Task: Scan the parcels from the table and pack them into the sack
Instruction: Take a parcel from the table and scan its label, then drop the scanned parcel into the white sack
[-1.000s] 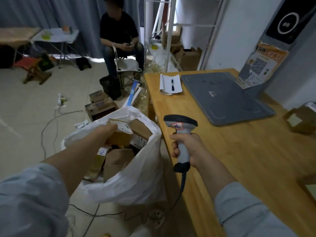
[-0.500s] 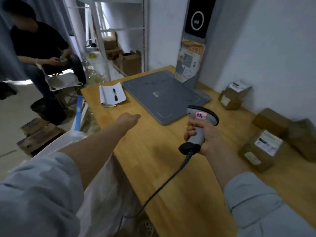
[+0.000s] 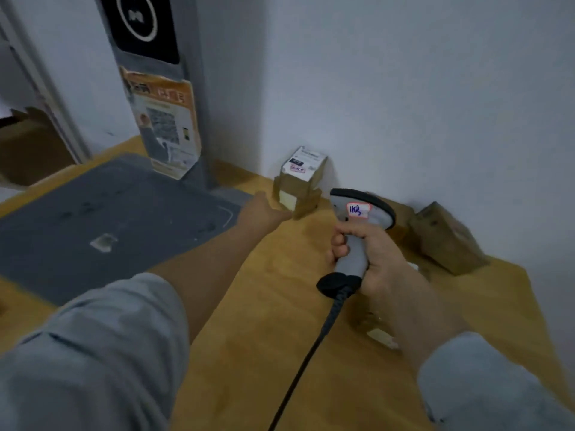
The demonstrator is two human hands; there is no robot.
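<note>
A small brown cardboard parcel with a white printed label (image 3: 300, 181), the one being reached for, stands just beyond the far right corner of the flat dark grey pad (image 3: 109, 219), against the white wall. The left hand (image 3: 264, 209) is stretched out over that corner of the pad and has reached the parcel's near face. Blur hides its fingers, so it cannot be told whether they are spread or already closed on the cardboard. To the right of the pad, above the light wooden table (image 3: 280, 321), a grey handheld barcode scanner with a black cable (image 3: 357, 231) is held upright in the right hand (image 3: 373, 262), whose fingers are wrapped round the handle.

This parcel is judged to be neither scanned nor packed yet. Further right of the pad, a plain brown cardboard box (image 3: 445, 237) lies by the wall, and another parcel (image 3: 381, 335) is partly hidden beneath the right forearm, so at least three are left to do. The sack is out of view, and what has been packed cannot be told.
</note>
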